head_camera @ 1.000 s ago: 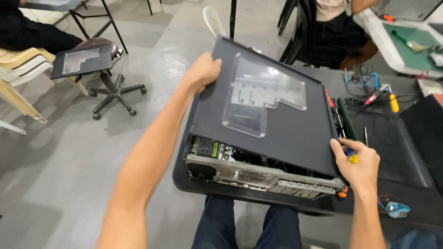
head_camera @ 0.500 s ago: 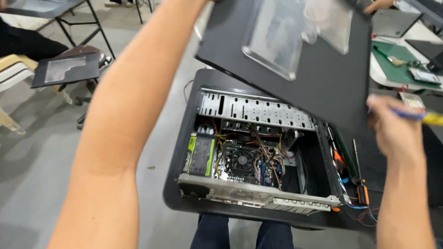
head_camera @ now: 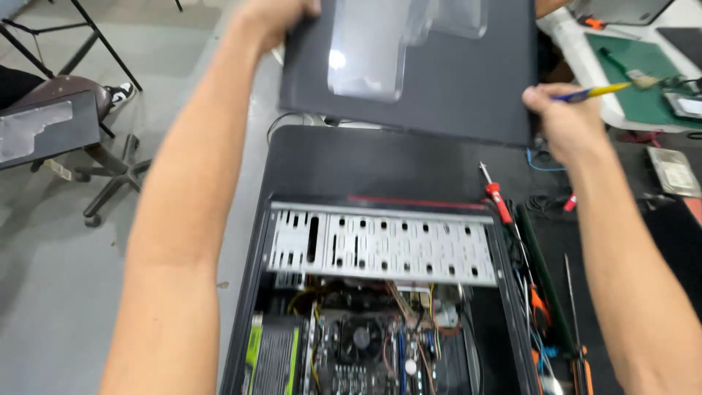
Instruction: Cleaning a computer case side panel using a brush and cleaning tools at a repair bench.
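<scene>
Head view: both hands are holding one dark side panel (head_camera: pixel 439 80) with a clear window, lifted away above the open computer case (head_camera: pixel 380 292). Left hand (head_camera: pixel 274 18) is gripping the panel's upper left edge, fingers curled over it and mostly hidden. Right hand (head_camera: pixel 559 121) is clamping the panel's lower right corner while also pinching a blue-and-yellow screwdriver (head_camera: pixel 592 92) between its fingers. Judging the step: panel removal, panel fully clear of the case; setting it down would call for a free spot off to the side.

Counts: one case lying on its side, one perforated metal drive cage (head_camera: pixel 380 245), one CPU fan (head_camera: pixel 360 338), one green-edged graphics card (head_camera: pixel 274 355). One red-handled screwdriver (head_camera: pixel 496 194) lying just beside the case. One office chair (head_camera: pixel 88 146) at left, carrying a second panel (head_camera: pixel 44 132).
</scene>
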